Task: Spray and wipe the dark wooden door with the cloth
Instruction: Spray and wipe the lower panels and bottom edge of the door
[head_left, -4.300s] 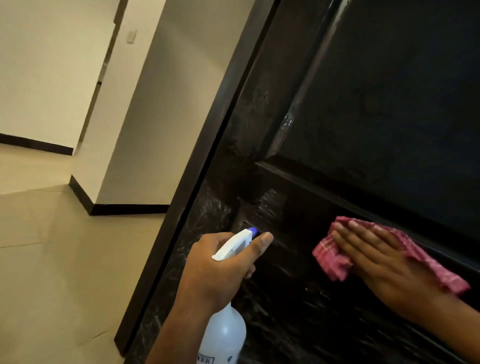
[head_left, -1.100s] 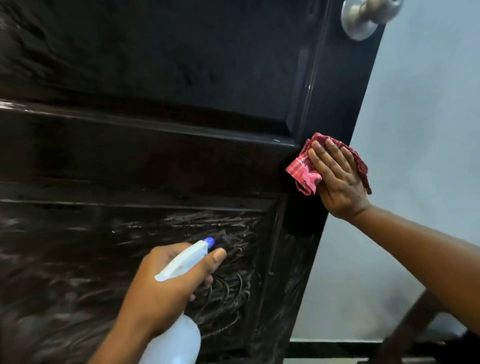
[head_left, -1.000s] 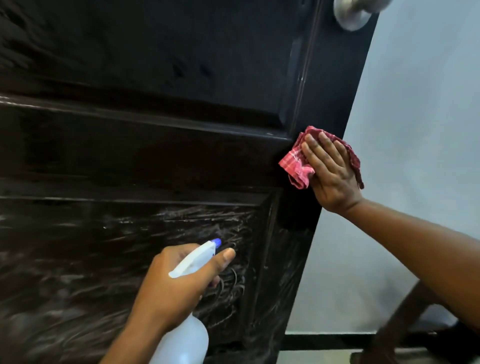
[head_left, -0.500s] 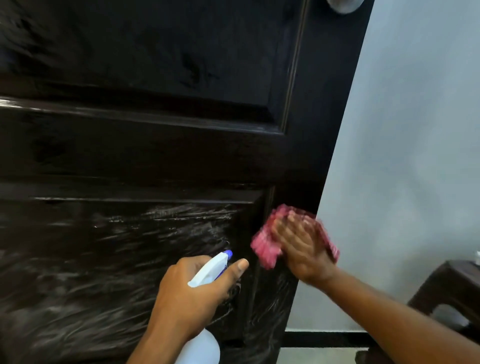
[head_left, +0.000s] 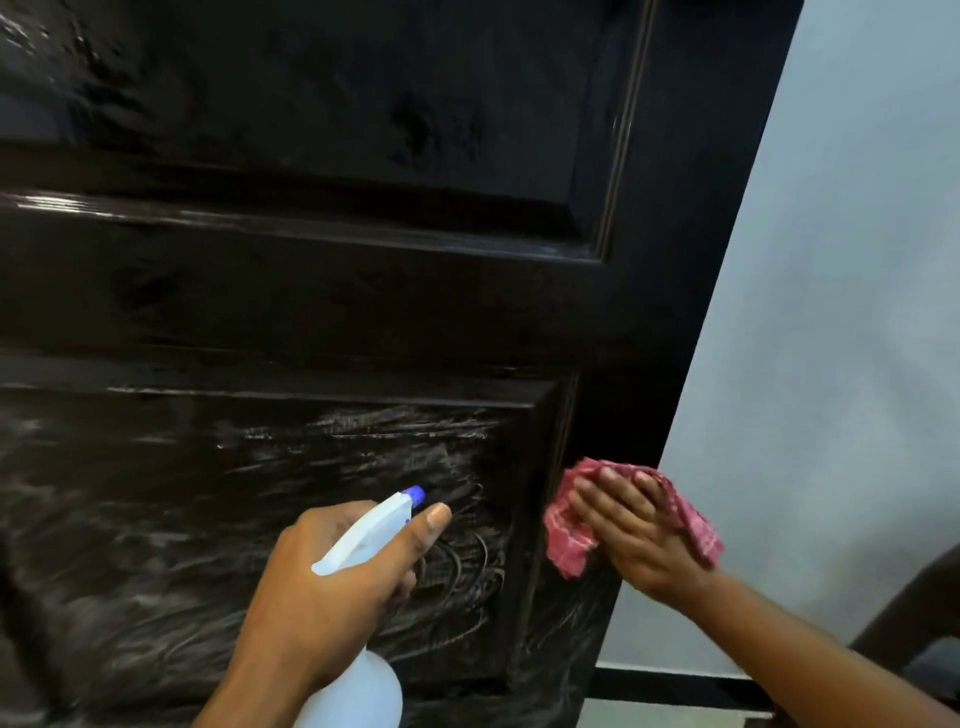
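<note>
Wiped low at the right edge of the dark door (head_left: 311, 312), spray bottle (head_left: 363, 535) held ready.

Gripped the bottle nearest in the left hand (head_left: 332, 587), fingers curled round its neck, thumb along the white head, nozzle aimed at the streaked lower panel (head_left: 156, 519). Pressed the red checked cloth (head_left: 569, 540) flat on the door's right side under the straight, unclenched fingers of the right hand (head_left: 639, 535), close to the edge beside the pale wall (head_left: 831, 312). Probably risked sliding the cloth off that edge on a wide stroke, or leaving the whitish smears to dry into streaks if wiped too lightly.
</note>
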